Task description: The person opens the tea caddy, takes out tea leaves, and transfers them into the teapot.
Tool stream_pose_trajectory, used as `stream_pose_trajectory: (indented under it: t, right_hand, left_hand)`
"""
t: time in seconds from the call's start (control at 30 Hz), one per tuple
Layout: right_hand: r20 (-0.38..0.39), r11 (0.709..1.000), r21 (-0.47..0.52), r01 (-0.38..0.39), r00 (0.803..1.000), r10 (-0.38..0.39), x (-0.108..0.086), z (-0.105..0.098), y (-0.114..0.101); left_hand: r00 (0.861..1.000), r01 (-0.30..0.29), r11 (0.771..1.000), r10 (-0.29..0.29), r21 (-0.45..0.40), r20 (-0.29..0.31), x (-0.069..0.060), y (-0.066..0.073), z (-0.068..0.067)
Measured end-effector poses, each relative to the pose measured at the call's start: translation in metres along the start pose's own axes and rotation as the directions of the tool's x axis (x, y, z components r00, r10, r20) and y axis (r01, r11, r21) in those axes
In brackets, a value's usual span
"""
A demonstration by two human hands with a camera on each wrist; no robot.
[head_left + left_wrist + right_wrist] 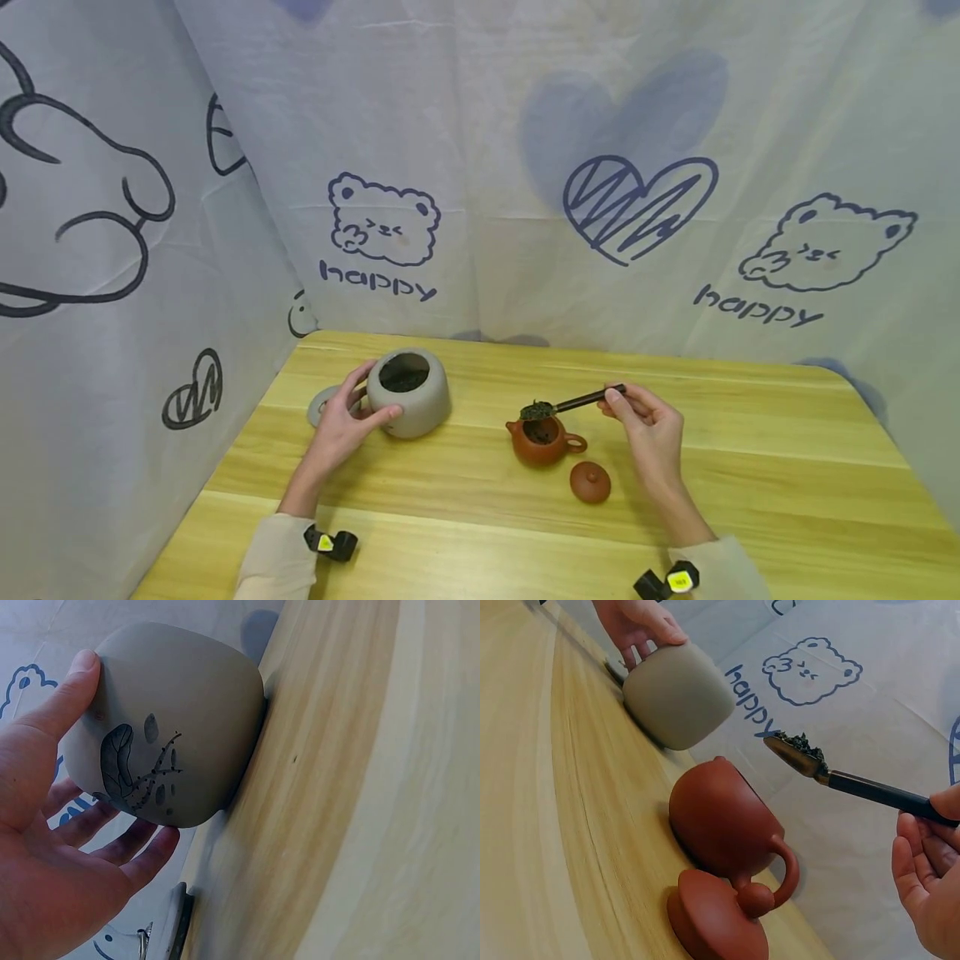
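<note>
My left hand [341, 429] grips a grey tea jar [429, 414] at its side, thumb and fingers spread around it. The jar's mouth faces up, with dark leaves inside; the left wrist view shows a painted leaf-and-branch pattern [139, 769]. Between thumb and fingers, my right hand [654, 425] pinches the dark handle of a tea scoop [588, 399]. Dark green tea leaves [802, 742] heap its bowl, which is above a lidless reddish-brown teapot [534, 454]. Some dark leaves show inside the pot.
The teapot's lid [590, 485] lies on the wooden table [450, 533], just right of the pot and nearer to me. A grey round lid [318, 410] sits left of the jar, partly behind my left hand. Printed cloth [495, 275] hangs behind the table.
</note>
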State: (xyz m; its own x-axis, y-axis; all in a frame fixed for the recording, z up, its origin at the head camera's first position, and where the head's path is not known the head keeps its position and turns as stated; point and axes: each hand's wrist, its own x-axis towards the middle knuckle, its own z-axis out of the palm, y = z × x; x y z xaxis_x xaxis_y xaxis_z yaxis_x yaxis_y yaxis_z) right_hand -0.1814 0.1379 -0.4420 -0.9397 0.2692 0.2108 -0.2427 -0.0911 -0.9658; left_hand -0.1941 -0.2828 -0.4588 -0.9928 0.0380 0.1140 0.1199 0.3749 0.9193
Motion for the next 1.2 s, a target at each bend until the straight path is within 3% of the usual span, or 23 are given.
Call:
stream_pose_trajectory:
  t: [0.53,1.2]
  right_hand:
    - [-0.002,0.999,-0.048,0.02,1.0,-0.021,0.002,-0.02,0.012]
    - [0.076,0.986,-0.153,0.073,0.995,-0.062,-0.003,-0.01,0.017]
  left_hand:
    - [1.0,-0.005,1.0,0.005,-0.011,0.005,-0.001,-0.003,0.004]
    - [1.0,-0.004,1.0,0.004,0.014,-0.002,-0.001,-0.003,0.003]
